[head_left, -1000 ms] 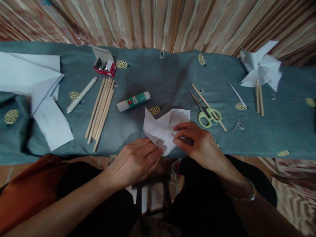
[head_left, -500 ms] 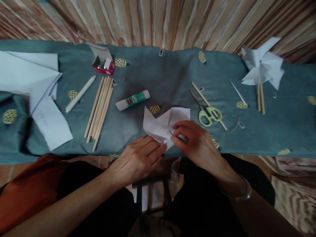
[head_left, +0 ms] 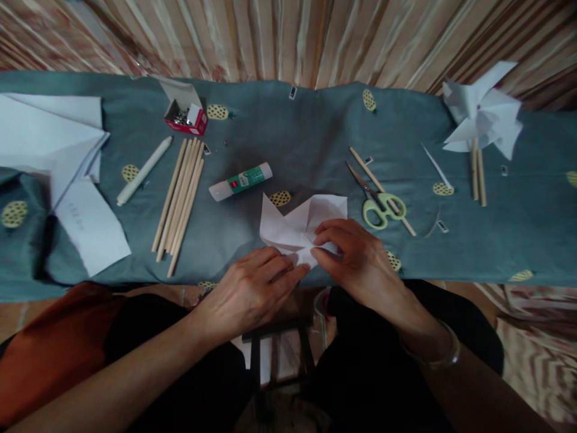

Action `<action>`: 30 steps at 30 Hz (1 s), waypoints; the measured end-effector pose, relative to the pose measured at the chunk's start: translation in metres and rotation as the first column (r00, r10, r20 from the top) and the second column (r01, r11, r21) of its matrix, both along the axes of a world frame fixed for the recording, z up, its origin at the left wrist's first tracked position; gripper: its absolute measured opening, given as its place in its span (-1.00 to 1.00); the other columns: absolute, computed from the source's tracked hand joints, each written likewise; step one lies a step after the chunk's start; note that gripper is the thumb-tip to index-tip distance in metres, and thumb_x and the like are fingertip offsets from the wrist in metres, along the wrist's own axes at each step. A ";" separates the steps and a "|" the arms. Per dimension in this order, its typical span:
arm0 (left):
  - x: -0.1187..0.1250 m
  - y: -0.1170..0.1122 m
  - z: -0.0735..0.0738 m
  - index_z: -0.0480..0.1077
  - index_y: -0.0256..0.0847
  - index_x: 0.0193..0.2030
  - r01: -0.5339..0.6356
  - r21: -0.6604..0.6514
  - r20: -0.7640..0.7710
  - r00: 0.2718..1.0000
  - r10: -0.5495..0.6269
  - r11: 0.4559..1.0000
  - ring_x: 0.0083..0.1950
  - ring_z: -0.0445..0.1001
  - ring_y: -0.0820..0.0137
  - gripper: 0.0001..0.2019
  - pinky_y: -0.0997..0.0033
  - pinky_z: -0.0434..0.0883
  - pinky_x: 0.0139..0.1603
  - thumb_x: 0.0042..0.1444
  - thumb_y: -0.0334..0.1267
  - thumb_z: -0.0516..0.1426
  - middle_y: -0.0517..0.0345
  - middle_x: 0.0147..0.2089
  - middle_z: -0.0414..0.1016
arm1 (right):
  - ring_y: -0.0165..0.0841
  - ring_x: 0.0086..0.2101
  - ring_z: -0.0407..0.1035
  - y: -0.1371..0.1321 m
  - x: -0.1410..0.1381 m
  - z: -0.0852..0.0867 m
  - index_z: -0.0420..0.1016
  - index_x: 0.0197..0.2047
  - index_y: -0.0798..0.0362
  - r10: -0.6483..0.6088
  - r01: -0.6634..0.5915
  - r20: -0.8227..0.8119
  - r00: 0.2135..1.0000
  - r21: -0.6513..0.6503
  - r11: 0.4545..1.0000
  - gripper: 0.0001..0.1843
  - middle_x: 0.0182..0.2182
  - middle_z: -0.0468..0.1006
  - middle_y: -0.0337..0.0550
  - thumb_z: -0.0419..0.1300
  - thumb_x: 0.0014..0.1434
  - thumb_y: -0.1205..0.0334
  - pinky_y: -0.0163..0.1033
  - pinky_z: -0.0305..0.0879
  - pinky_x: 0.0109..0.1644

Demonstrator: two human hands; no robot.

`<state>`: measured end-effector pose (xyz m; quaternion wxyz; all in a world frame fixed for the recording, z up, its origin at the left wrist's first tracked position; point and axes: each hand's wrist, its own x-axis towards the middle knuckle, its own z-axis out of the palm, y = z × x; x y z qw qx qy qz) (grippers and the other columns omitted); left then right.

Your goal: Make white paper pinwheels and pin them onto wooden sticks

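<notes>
A white paper pinwheel [head_left: 282, 230], partly folded, lies near the front edge of the table with its points standing up. My left hand [head_left: 255, 285] is closed over its near left side, fingertips on the lower flap. From the right, my right hand [head_left: 356, 255] pinches the folded paper near the middle with thumb and fingers. The fingers hide part of the centre. Just beyond the paper lies a glue stick [head_left: 241, 181]. Green-handled scissors [head_left: 381, 207] rest across a thin wooden stick [head_left: 358, 159], close to my right hand.
Several wooden sticks [head_left: 178, 198] lie at left beside a white candle-like rod [head_left: 144, 171]. Behind them stands an open red box [head_left: 187, 117] of small metal pieces. White paper sheets [head_left: 94, 225] cover the far left. Finished-looking pinwheels [head_left: 484, 114] on sticks lie at right.
My left fingertips have shifted slightly right along the lower flap, towards my right hand. The right hand keeps its pinch near the middle. The view has moved a little.
</notes>
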<state>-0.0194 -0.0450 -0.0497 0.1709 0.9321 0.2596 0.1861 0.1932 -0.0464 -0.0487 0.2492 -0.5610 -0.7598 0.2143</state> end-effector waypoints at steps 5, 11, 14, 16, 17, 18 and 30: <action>0.001 0.000 0.001 0.37 -0.33 0.11 0.001 -0.002 0.002 1.000 -0.001 1.000 -0.18 0.48 0.32 -0.71 0.29 0.54 -0.21 0.26 -0.42 0.07 0.00 -0.15 0.56 | -0.21 -0.23 0.45 -0.001 0.000 0.001 0.46 -0.33 0.01 0.003 -0.003 -0.009 1.000 -0.005 1.000 -0.87 -0.28 0.58 -0.12 0.15 0.12 0.42 -0.08 0.34 -0.09; 0.001 0.000 0.001 0.37 -0.33 0.11 0.000 -0.011 -0.018 1.000 0.000 1.000 -0.17 0.47 0.32 -0.71 0.29 0.54 -0.20 0.26 -0.40 0.07 -0.02 -0.14 0.56 | -0.19 -0.14 0.44 -0.003 -0.001 0.002 0.50 -0.30 0.04 0.023 -0.024 0.026 0.999 0.053 0.998 -0.85 -0.18 0.57 -0.05 0.15 0.16 0.44 -0.06 0.35 0.00; 0.000 0.000 0.000 0.38 -0.32 0.10 0.000 -0.004 -0.008 1.000 0.000 1.000 -0.17 0.46 0.32 -0.72 0.28 0.54 -0.20 0.26 -0.41 0.07 0.00 -0.13 0.55 | -0.18 -0.11 0.42 -0.005 -0.002 0.001 0.53 -0.24 0.07 0.041 -0.045 0.054 0.998 0.082 0.996 -0.82 -0.10 0.55 0.00 0.13 0.17 0.46 -0.05 0.37 -0.01; 0.000 0.000 0.000 0.39 -0.32 0.08 -0.003 0.001 -0.004 1.000 0.003 1.000 -0.17 0.46 0.32 -0.73 0.28 0.54 -0.19 0.25 -0.41 0.07 0.01 -0.12 0.55 | -0.19 -0.12 0.40 -0.007 -0.002 -0.001 0.55 -0.18 0.08 0.052 -0.058 0.071 0.996 0.093 0.994 -0.77 -0.05 0.52 0.03 0.13 0.17 0.48 -0.04 0.39 -0.02; 0.000 0.000 0.001 0.39 -0.32 0.08 -0.004 0.001 -0.005 1.000 0.004 1.000 -0.16 0.46 0.32 -0.73 0.28 0.54 -0.18 0.25 -0.41 0.08 0.00 -0.12 0.55 | -0.19 -0.12 0.40 -0.007 -0.002 -0.002 0.56 -0.15 0.08 0.055 -0.062 0.082 0.995 0.095 0.994 -0.75 -0.03 0.51 0.04 0.12 0.17 0.48 -0.04 0.39 -0.03; 0.000 0.000 0.001 0.39 -0.32 0.08 -0.004 0.001 -0.006 1.000 0.004 1.000 -0.16 0.46 0.32 -0.73 0.29 0.54 -0.18 0.25 -0.41 0.08 0.00 -0.12 0.55 | -0.19 -0.12 0.39 -0.008 -0.002 -0.003 0.56 -0.13 0.07 0.056 -0.064 0.092 0.994 0.096 0.993 -0.74 -0.02 0.50 0.03 0.11 0.18 0.48 -0.03 0.39 -0.03; 0.000 0.000 0.000 0.39 -0.30 0.09 -0.004 -0.008 -0.022 1.000 0.004 1.000 -0.16 0.47 0.32 -0.72 0.27 0.55 -0.19 0.27 -0.41 0.04 0.00 -0.11 0.55 | -0.14 -0.07 0.37 -0.009 -0.002 -0.002 0.57 -0.07 0.06 0.068 -0.077 0.124 0.990 0.070 0.995 -0.69 -0.01 0.48 0.05 0.07 0.23 0.46 0.02 0.41 -0.01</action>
